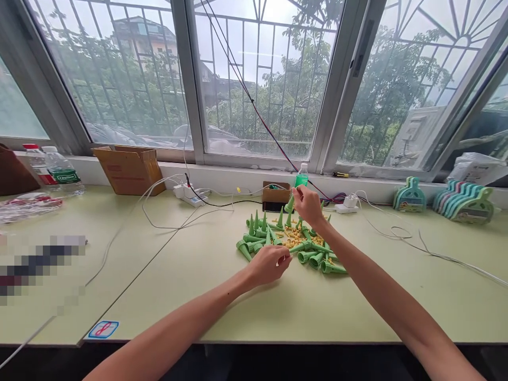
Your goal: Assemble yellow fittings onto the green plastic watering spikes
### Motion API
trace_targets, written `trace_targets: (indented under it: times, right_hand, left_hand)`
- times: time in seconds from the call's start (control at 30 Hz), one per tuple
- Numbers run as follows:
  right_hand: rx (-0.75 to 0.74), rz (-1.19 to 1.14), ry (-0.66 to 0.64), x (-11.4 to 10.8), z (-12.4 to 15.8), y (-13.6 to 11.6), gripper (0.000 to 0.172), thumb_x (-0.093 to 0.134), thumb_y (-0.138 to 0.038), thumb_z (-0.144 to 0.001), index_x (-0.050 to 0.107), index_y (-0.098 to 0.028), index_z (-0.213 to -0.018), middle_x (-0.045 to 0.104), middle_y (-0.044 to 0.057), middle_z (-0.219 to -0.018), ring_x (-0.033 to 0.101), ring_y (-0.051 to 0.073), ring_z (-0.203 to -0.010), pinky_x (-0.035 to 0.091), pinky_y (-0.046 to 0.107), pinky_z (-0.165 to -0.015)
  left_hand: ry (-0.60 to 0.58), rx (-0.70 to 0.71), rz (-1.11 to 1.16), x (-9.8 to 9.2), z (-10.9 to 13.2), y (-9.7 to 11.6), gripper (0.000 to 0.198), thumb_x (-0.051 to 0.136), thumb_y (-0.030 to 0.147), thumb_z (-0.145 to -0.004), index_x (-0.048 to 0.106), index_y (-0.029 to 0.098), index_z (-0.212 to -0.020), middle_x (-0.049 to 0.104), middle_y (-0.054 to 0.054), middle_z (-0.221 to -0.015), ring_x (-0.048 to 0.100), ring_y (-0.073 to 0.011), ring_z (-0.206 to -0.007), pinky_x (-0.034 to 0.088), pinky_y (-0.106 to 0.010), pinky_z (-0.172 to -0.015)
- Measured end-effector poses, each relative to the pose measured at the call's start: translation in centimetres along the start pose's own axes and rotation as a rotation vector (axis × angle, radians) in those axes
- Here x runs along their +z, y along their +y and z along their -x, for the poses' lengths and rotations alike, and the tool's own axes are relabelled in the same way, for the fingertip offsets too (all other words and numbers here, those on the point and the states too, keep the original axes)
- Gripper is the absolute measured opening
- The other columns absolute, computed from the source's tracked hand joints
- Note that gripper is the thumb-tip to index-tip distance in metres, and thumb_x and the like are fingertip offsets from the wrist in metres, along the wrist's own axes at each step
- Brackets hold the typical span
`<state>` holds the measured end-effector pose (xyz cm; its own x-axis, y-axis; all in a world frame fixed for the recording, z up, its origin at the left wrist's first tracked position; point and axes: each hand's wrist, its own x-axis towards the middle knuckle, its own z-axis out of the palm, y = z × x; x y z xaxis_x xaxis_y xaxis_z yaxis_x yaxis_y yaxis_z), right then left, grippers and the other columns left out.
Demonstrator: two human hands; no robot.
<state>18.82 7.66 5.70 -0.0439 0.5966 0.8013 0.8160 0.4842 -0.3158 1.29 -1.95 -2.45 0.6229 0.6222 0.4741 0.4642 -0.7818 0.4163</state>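
Observation:
A heap of green plastic cone spikes (313, 254) lies on the pale green table (222, 296), mixed with several small yellow pieces (296, 235). My right hand (308, 205) is raised over the far side of the heap, fingers closed on a green cone (290, 203). My left hand (270, 263) rests at the near left edge of the heap, fingers pinched together by the cones; what they hold is too small to make out.
A small brown box (275, 197) and a green-capped bottle (302, 175) stand behind the heap. A cardboard box (130, 168), a power strip (190, 196) with cables, water bottles (59, 172) at left and stacked teal items (462, 198) at right line the windowsill side.

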Motion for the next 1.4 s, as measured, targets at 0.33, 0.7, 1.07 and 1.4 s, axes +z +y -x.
trace_targets:
  times: [0.33, 0.7, 1.07, 1.4]
  right_hand:
    - [0.073, 0.052, -0.104, 3.9, -3.1, 1.3, 0.032, 0.035, -0.037, -0.096, 0.052, -0.018, -0.076, 0.055, 0.005, -0.061, 0.046, 0.016, -0.055, 0.022, 0.026, -0.053]
    - [0.091, 0.091, -0.183, 4.1, -3.2, 0.9, 0.031, 0.036, -0.036, -0.096, 0.05, -0.018, -0.074, 0.052, 0.004, -0.059, 0.043, 0.015, -0.051, 0.022, 0.027, -0.052]
    - [0.061, 0.04, -0.157, 4.2, -2.8, 1.3, 0.032, 0.037, -0.036, -0.095, 0.046, -0.02, -0.069, 0.049, 0.002, -0.055, 0.041, 0.014, -0.049, 0.025, 0.026, -0.052]
    - [0.023, 0.082, -0.228, 4.5, -2.2, 1.2, 0.033, 0.035, -0.038, -0.096, 0.051, -0.018, -0.075, 0.056, 0.005, -0.062, 0.046, 0.015, -0.053, 0.023, 0.025, -0.051]
  left_hand:
    - [-0.029, -0.008, -0.013, -0.1, 0.2, 0.4, 0.025, 0.044, 0.021, -0.088, 0.056, 0.016, -0.067, 0.055, -0.001, -0.063, 0.044, -0.0095, -0.055, 0.033, -0.023, -0.055]
    - [-0.047, 0.017, -0.044, 0.0, 0.2, 0.8, 0.027, 0.044, 0.023, -0.088, 0.055, 0.017, -0.065, 0.056, 0.0, -0.062, 0.044, -0.0097, -0.054, 0.034, -0.022, -0.056]
    - [-0.042, 0.021, -0.05, 0.2, 0.2, 0.8, 0.027, 0.044, 0.024, -0.089, 0.055, 0.016, -0.065, 0.056, 0.0, -0.063, 0.045, -0.0098, -0.055, 0.034, -0.023, -0.057]
    - [-0.047, 0.024, -0.04, 0.3, 0.4, 0.6, 0.027, 0.043, 0.024, -0.09, 0.056, 0.017, -0.068, 0.056, -0.001, -0.065, 0.048, -0.0102, -0.057, 0.037, -0.024, -0.059]
